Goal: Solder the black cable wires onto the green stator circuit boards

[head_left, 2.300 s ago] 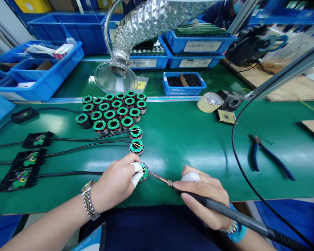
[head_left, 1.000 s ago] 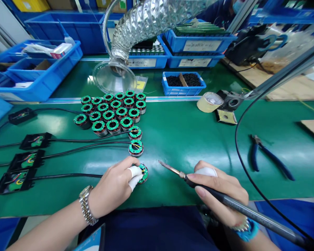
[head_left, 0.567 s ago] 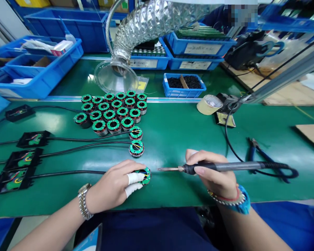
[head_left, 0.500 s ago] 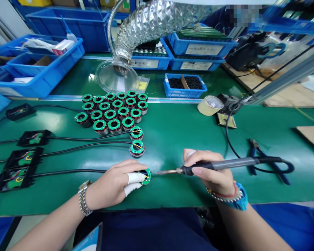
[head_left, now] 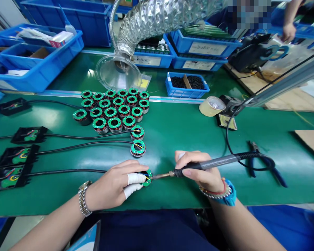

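Observed at near side: wristwatch (head_left: 84, 198) on left wrist, bracelets (head_left: 217, 191) on right. Noted at left hand (head_left: 107, 188): white covers on two fingers, fingers closed on the nearest stator (head_left: 148, 180), holding it on the desk (head_left: 178, 195) with green ring board facing up and yellow and blue wires at the board. Noted at right hand (head_left: 204, 170): fingers closed around grip of soldering iron (head_left: 211, 164), tip at right edge of the same board; contact with a joint too small to tell.

Found at left: open black housings (head_left: 9, 177) with green boards inside, black cables (head_left: 68, 171) running right. Found at right: blue-handled pliers (head_left: 279, 177), lying open, iron's cord looped across.

Located beyond the hands: two wired stators (head_left: 137, 148), one behind the other, then grouped stators (head_left: 110, 113), upright and close together. Located to right of these: tape roll (head_left: 211, 106), just beside iron stand (head_left: 227, 108).

Recorded farther back: clear extraction hood (head_left: 117, 78) on foil duct (head_left: 151, 22), small blue bin (head_left: 187, 91) of black pieces, labelled blue trays (head_left: 208, 48) holding green boards. Visible at far right: another person's hand (head_left: 289, 32) near a plastic bag (head_left: 279, 64).
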The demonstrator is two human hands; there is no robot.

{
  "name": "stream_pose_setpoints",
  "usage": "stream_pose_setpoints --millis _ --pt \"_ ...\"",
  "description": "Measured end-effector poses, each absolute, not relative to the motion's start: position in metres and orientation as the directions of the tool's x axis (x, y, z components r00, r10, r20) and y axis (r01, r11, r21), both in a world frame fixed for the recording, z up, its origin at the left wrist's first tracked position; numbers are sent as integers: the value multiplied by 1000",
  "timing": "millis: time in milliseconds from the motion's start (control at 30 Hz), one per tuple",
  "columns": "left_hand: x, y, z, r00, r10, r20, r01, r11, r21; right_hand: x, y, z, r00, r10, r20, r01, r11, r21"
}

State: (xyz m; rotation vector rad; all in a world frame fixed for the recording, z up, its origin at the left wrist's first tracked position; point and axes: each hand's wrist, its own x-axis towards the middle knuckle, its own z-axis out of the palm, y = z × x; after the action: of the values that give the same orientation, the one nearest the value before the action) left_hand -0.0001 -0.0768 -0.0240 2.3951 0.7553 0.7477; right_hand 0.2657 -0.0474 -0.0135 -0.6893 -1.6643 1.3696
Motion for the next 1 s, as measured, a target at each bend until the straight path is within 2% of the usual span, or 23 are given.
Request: stream_pose_setpoints --millis 400,800,1000 --pt "1 -76 -22 692 634 345 346 -710 613 271 -46 -13 -487 827 281 -123 254 -959" --pt "0 -76 -27 686 620 381 315 -725 613 291 -53 -16 -329 898 293 -184 244 -952" --pt "0 -77 -27 683 617 392 330 -739 588 305 -59 -17 -240 919 313 -150 284 -947"
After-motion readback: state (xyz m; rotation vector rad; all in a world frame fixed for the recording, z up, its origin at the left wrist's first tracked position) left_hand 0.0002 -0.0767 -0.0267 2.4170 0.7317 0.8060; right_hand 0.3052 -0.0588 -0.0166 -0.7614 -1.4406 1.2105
